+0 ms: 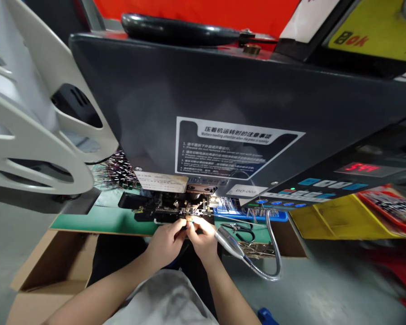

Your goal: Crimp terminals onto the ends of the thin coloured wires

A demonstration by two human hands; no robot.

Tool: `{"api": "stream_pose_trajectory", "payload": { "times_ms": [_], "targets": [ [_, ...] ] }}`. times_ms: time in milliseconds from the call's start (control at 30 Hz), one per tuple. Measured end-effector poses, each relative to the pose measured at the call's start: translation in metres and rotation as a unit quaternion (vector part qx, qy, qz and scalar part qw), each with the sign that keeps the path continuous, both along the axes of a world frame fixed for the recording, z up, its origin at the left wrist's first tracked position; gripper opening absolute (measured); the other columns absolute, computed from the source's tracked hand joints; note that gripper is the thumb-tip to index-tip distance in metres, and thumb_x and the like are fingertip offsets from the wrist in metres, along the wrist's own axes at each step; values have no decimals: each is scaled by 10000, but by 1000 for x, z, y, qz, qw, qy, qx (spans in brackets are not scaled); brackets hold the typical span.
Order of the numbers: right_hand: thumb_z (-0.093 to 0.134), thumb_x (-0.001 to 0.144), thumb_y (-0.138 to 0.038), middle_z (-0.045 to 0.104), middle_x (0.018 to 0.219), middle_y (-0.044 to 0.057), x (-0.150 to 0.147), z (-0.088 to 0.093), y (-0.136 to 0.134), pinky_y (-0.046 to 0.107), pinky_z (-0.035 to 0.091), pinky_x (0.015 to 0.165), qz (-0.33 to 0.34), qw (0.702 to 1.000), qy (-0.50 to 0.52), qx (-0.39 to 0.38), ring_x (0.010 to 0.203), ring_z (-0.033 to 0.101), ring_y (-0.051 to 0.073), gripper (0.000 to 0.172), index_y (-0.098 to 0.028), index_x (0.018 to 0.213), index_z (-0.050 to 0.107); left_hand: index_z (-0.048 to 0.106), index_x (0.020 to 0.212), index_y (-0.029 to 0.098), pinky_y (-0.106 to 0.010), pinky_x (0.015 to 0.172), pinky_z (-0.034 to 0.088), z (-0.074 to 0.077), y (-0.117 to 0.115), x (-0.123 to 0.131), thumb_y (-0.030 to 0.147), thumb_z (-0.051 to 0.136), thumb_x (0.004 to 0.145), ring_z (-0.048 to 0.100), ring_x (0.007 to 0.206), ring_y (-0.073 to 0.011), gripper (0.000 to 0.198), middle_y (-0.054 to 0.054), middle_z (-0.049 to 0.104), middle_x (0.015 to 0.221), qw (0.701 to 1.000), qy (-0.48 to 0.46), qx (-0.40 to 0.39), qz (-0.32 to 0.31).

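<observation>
My left hand (167,241) and my right hand (203,237) meet fingertip to fingertip at the front of a crimping press (149,104). Both are closed in a pinch, close below its crimping tooling (189,208). Something tiny and partly bluish shows between the fingertips, too small to name. A bright spot falls on the fingers from a flexible-neck lamp (230,242), whose head sits beside my right hand.
Bundled wires (120,170) lie behind the tooling at left; a blue tray (274,216) holds more at right. Black-handled snips (245,232) rest on the green bench top (104,219). A large reel (37,131) stands left, a cardboard box (57,262) below, a yellow bin (345,219) right.
</observation>
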State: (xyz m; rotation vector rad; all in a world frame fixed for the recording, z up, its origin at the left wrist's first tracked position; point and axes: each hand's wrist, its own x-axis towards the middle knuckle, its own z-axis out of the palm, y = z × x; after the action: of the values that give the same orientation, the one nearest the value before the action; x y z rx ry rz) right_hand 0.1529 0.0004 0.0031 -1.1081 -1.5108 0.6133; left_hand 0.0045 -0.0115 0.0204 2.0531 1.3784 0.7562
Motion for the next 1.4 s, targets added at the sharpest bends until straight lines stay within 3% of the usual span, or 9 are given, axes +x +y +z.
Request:
{"api": "stream_pose_trajectory", "payload": {
  "times_ms": [200,500,633,733,900,1033,1133,1233,1400],
  "targets": [
    [604,861,-229,600,593,2,-1,-2,3,280,521,505,-4,1000,0,-10,489,533,139,150,-175,901,738,580,1000,226,-233,620,447,2,2,1,130,477,910,688,710,-175,168,-3,717,830,1000,-6,1,3],
    [611,854,-245,635,655,4,3,-4,-5,292,529,566,-9,1000,0,-27,531,563,150,190,-190,1007,709,599,1038,233,-239,654,471,-1,1,2,172,482,924,694,742,-184,173,-17,722,852,1000,-15,-15,12],
    [588,868,-250,480,588,-65,10,-20,-23,260,489,548,-16,998,22,-63,511,492,129,239,-201,1101,597,615,1026,216,-242,628,474,-1,-4,1,206,479,936,670,672,-177,164,-4,693,727,999,-27,-28,9],
    [561,881,-258,455,591,-74,12,-35,-40,223,431,485,-7,996,30,-78,485,449,111,148,-202,1017,560,625,1047,226,-250,754,506,-3,-11,0,201,492,927,692,831,-175,181,-17,733,910,998,-47,-41,-20],
    [563,884,-237,541,569,-50,7,-51,-68,205,399,450,26,994,7,-109,465,473,108,67,-195,860,610,640,1072,252,-234,791,516,-7,-24,3,142,504,887,691,875,-152,255,14,738,965,991,-73,-73,-82],
    [573,849,-243,616,604,-23,15,-63,-86,220,434,467,-22,994,-13,-102,475,527,126,79,-194,836,634,600,1181,252,-253,784,528,-11,-32,9,161,502,896,701,855,-161,315,-1,744,973,985,-76,-91,-122],
    [580,815,-261,583,556,-28,41,-72,-94,224,423,440,-109,990,-29,-90,445,512,132,94,-189,765,612,482,1357,255,-296,829,535,-18,-36,10,230,479,934,709,897,-189,424,-18,755,926,979,-68,-122,-149],
    [538,837,-298,567,562,-15,92,-67,-96,242,432,460,-234,968,-37,-80,473,513,145,174,-184,712,576,451,1393,247,-320,834,533,-29,-40,8,285,445,959,707,878,-199,436,-25,747,880,978,-42,-138,-149],
    [506,859,-373,607,666,26,199,-12,-76,274,442,569,-375,920,-62,-99,587,540,171,244,-152,825,604,545,1310,267,-269,685,531,-52,-54,-2,338,409,971,683,694,-176,372,9,708,763,974,12,-150,-169]
  ]
}}
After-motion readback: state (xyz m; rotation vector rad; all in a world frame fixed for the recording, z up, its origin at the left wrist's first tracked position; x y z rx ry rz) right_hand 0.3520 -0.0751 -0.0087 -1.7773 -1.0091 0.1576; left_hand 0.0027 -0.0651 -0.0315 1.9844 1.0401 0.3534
